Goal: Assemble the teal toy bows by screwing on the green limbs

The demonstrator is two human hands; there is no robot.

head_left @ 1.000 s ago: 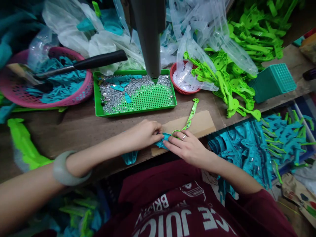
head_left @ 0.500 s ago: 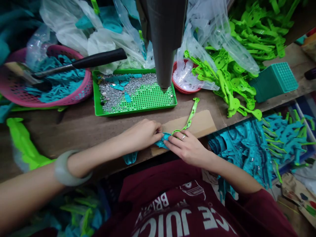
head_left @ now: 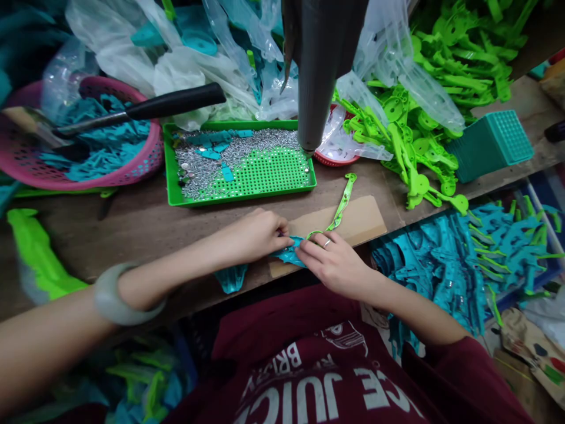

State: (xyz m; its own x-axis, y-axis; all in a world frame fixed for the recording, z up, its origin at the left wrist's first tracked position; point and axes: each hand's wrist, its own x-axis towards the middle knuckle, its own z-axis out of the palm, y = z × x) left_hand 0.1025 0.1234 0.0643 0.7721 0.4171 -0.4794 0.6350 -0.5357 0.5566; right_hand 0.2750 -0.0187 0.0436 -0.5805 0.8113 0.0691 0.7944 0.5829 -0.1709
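Note:
My left hand (head_left: 263, 237), with a pale bangle on the wrist, is closed in a pinch at the left edge of a teal plastic part (head_left: 289, 254). What lies between its fingertips, if anything, is hidden. My right hand (head_left: 333, 259), wearing a ring, presses its fingers on the right side of the same part and grips it. A long bright-green plastic strip (head_left: 342, 206) runs up from beneath my right fingers. Under the work lies a flat piece of cardboard (head_left: 364, 221) at the table's front edge.
A dark tool with a tapered tip (head_left: 311, 118) hangs over the green tray (head_left: 241, 200) of small metal screws. A hammer (head_left: 176, 105) rests across a pink basket (head_left: 152, 153). Green parts (head_left: 410, 153) are heaped right; teal parts (head_left: 428, 265) are stacked below. Another teal part (head_left: 232, 278) lies near my left forearm.
The hanging tool has swung to the right over the tray. Both hands stay at the teal part, with only a slight shift of the fingers.

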